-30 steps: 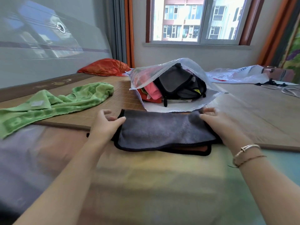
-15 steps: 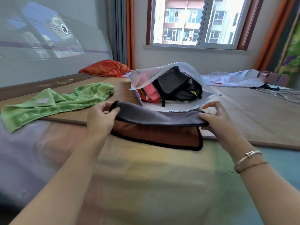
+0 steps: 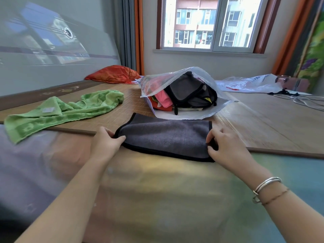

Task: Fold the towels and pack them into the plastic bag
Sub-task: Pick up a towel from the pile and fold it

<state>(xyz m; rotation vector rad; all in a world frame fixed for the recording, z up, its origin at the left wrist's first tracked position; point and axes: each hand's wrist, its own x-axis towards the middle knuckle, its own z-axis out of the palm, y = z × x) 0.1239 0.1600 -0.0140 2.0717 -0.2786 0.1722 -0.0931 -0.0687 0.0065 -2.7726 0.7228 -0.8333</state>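
Lying folded at the near edge of the bamboo mat (image 3: pixel 254 120), the grey towel (image 3: pixel 164 137) showed its black-trimmed border along the front and both short ends, with its front part overhanging the mat's brown edging onto the bed (image 3: pixel 157 190). The left hand (image 3: pixel 105 146) pinched the towel's left end, thumb on top of the cloth and fingers curled at the corner. The right hand (image 3: pixel 226 148) gripped the right end, its fingers bent over the trimmed edge and the thumb tucked against the fabric. A silver bangle (image 3: pixel 266 185) and a thin cord bracelet sat on the right wrist.

Just beyond the grey towel, touching or nearly touching its far edge, the plastic bag (image 3: pixel 175 78) lay on its side with its mouth open toward the person. Inside it were folded cloths in pink, red and dark grey, stacked loosely; how many could not be told. To the left, well apart from the hands, the green towel (image 3: pixel 64 113) lay rumpled and unfolded across the mat, one end hanging over the mat's edge.

Farther back, an orange pillow (image 3: pixel 112 74) rested against the headboard, and another plastic bag (image 3: pixel 250 83) lay flat at the far right, near some pale cables (image 3: pixel 301 100). A window (image 3: pixel 210 23) filled the far wall.
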